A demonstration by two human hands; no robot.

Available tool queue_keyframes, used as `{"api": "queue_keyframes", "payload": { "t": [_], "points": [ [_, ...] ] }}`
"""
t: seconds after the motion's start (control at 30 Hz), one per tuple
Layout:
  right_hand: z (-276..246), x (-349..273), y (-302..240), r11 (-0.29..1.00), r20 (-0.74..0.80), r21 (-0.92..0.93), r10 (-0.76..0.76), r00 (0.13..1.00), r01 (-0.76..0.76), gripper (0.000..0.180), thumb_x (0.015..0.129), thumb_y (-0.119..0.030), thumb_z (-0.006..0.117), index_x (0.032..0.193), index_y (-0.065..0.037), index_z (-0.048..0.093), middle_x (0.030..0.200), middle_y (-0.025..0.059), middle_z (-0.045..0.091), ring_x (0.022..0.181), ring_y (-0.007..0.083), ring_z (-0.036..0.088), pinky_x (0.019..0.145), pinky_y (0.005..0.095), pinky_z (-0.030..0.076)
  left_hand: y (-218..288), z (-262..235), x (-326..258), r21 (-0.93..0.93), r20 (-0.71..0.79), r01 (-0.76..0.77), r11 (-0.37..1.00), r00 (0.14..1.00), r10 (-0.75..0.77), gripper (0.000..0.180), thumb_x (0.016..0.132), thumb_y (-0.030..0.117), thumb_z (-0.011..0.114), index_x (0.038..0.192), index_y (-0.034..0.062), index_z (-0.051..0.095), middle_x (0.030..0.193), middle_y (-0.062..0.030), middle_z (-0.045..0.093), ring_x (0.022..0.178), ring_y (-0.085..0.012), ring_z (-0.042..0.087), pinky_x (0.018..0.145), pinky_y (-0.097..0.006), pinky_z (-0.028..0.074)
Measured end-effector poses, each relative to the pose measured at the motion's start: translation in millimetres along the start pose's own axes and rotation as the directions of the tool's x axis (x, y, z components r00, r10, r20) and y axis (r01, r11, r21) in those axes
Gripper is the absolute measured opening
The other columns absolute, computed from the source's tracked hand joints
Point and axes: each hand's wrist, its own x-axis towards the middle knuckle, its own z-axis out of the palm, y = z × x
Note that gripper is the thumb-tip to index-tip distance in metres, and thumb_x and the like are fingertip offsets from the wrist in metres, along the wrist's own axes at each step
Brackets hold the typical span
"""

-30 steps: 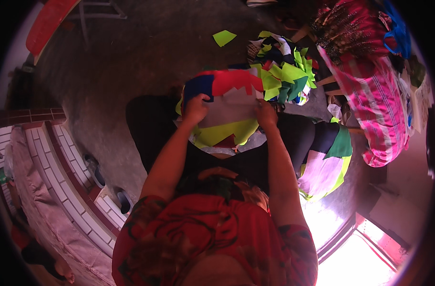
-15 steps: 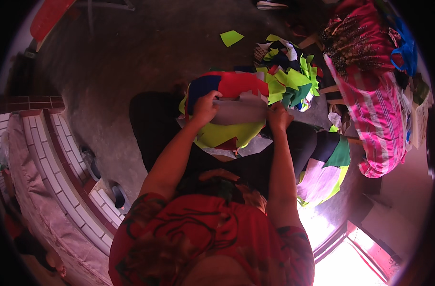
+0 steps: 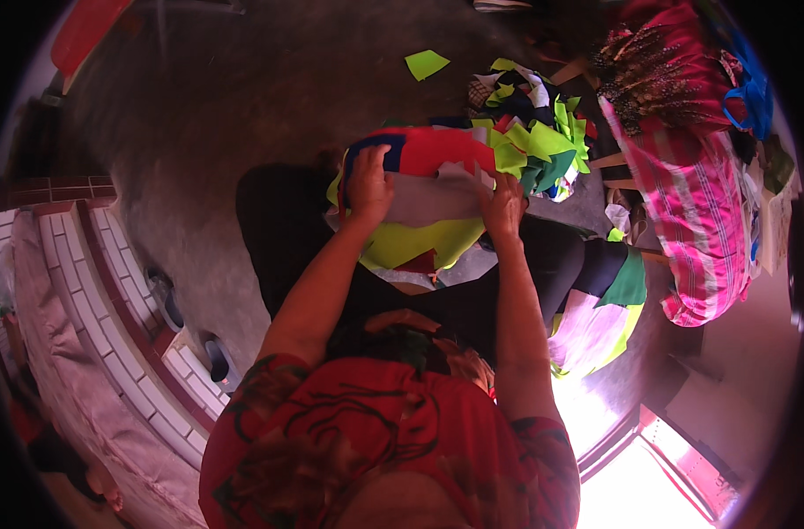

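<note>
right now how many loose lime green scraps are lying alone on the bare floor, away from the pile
1. A single lime green scrap lies on the grey floor, beyond the heap of fabric scraps. More may be hidden within the heap or under the cloth both hands hold.

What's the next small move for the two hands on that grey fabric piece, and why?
Probably lay the grey fabric piece flat onto the cloth stack on the lap. The left hand and right hand grip its opposite ends and hold it stretched right over the yellow-green and red pieces, so it looks lined up. The scrap pile lies beyond it, on the right.
</note>
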Motion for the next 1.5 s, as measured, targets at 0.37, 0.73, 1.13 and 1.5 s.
{"api": "queue_keyframes", "payload": {
  "t": [0.37, 0.73, 1.13, 1.5],
  "points": [
    [46, 34, -17, 0.947, 0.294, 0.274, 0.082, 0.952, -0.166, 0.039, 0.070, -0.033, 0.075, 0.098, -0.008, 0.066, 0.100, 0.0135, 0.067, 0.093, 0.0308, 0.064, 0.081, 0.0416, 0.050, -7, 10, -24, 0.126, 0.415, -0.359, 0.925, 0.866, 0.280, 0.048, 0.060, 0.006, 0.073, 0.106, 0.0093, 0.059, 0.123, -0.0098, 0.050, 0.121, -0.0269, 0.044, 0.094, -0.042, 0.035],
    [47, 34, 4, 0.861, 0.454, 0.411, 0.093, 0.886, -0.301, 0.034, 0.067, -0.023, 0.077, 0.097, -0.010, 0.067, 0.088, 0.0080, 0.069, 0.082, 0.0202, 0.066, 0.077, 0.0338, 0.051, 1, 6, -18, 0.140, 0.479, -0.310, 0.940, 0.852, 0.210, 0.048, 0.061, 0.007, 0.074, 0.107, 0.0115, 0.061, 0.127, -0.0107, 0.048, 0.124, -0.0282, 0.041, 0.096, -0.044, 0.033],
    [20, 40, -15, -0.037, 0.419, 0.904, 0.274, 0.866, -0.426, 0.032, 0.081, -0.002, 0.062, 0.112, -0.007, 0.059, 0.100, 0.0048, 0.063, 0.075, 0.0124, 0.060, 0.066, 0.0250, 0.049, 3, 7, -17, 0.132, 0.475, -0.298, 0.945, 0.856, 0.203, 0.047, 0.060, 0.006, 0.075, 0.106, 0.0107, 0.061, 0.125, -0.0104, 0.049, 0.122, -0.0278, 0.042, 0.096, -0.043, 0.033],
    [23, 30, 24, 0.818, 0.296, 0.408, 0.302, 0.906, -0.406, 0.023, 0.076, -0.018, 0.067, 0.095, -0.007, 0.062, 0.088, 0.0138, 0.066, 0.078, 0.0284, 0.065, 0.067, 0.0369, 0.051, 5, 6, -19, 0.116, 0.469, -0.275, 0.954, 0.862, 0.192, 0.049, 0.062, 0.005, 0.074, 0.109, 0.0095, 0.061, 0.128, -0.0116, 0.048, 0.123, -0.0280, 0.042, 0.097, -0.043, 0.033]
  ]
}}
